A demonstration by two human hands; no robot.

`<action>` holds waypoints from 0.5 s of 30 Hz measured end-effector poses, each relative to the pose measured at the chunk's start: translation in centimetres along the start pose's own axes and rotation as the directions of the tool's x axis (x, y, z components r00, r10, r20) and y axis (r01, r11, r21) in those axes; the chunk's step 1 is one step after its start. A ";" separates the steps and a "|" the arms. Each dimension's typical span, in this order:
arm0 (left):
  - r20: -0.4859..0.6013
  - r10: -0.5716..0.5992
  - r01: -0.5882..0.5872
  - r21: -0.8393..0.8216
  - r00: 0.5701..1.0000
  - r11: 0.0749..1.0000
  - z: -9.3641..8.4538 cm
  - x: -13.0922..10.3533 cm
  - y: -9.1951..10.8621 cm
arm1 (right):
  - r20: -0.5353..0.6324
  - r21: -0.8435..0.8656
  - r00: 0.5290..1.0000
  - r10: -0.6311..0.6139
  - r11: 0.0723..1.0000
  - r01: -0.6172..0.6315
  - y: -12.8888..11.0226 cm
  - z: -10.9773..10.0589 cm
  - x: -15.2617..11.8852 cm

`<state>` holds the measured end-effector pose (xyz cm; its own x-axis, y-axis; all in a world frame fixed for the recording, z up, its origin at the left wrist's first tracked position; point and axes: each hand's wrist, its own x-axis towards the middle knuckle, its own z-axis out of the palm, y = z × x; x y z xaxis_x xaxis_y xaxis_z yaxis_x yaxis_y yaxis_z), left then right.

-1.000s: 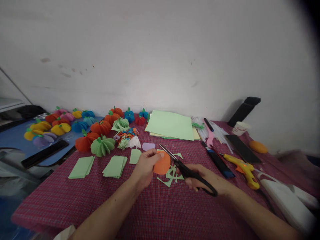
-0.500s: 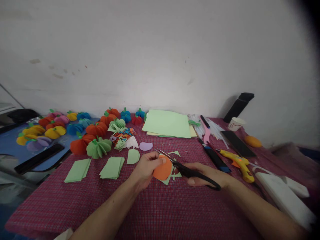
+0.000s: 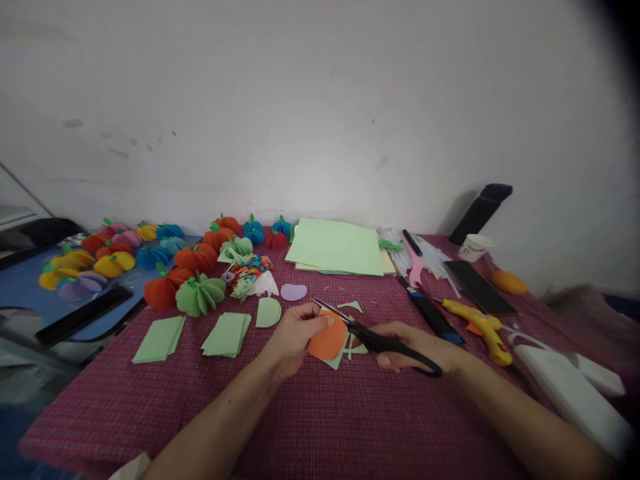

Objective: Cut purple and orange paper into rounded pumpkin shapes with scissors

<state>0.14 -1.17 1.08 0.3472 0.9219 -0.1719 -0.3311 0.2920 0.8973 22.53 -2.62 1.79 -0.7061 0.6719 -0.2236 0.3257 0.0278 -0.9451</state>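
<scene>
Scissors [image 3: 385, 341] at the edge of an orange paper piece [image 3: 326, 340]

The left hand [image 3: 297, 333] has the rounded orange paper piece over the middle of the desk [image 3: 300, 427], its thumb and fingers clamped together on the upper left side. The right hand [image 3: 410, 350] grips the scissors, fingers closed round the black handles, and the blades lie across the paper's upper right edge. Whether they bite into it, I can't tell from where I stand. Pale green scraps [image 3: 336, 362] show beneath and beside the piece. Just beyond the left hand lie a round-edged green piece [image 3: 269, 312] and a purple one [image 3: 293, 292]. To the left I see two stacks of green paper [image 3: 226, 335], in front of bright paper pumpkins [image 3: 201, 295]. Larger green sheets [image 3: 336, 248] are piled toward the wall [image 3: 320, 120], and over on the right sits a yellow glue gun [image 3: 483, 325].
</scene>
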 end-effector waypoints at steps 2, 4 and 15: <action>0.001 -0.001 0.001 0.005 1.000 1.000 0.0 0.0 0.0 | 0.011 0.009 1.000 -0.001 1.000 0.001 0.0 -0.1 0.0; -0.003 -0.003 0.003 0.011 1.000 1.000 0.0 0.1 0.0 | 0.019 0.009 1.000 -0.002 1.000 0.002 0.0 -0.2 0.0; -0.013 -0.026 0.027 0.061 1.000 0.998 -0.1 0.1 -0.4 | 0.056 -0.157 0.998 0.002 0.988 0.006 -0.5 -1.2 -0.1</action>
<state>0.18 -1.15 0.68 0.3444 0.9171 -0.2008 -0.2675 0.3009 0.9154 23.18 -1.81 2.57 -0.7392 0.6297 -0.2388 0.4159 0.1480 -0.8973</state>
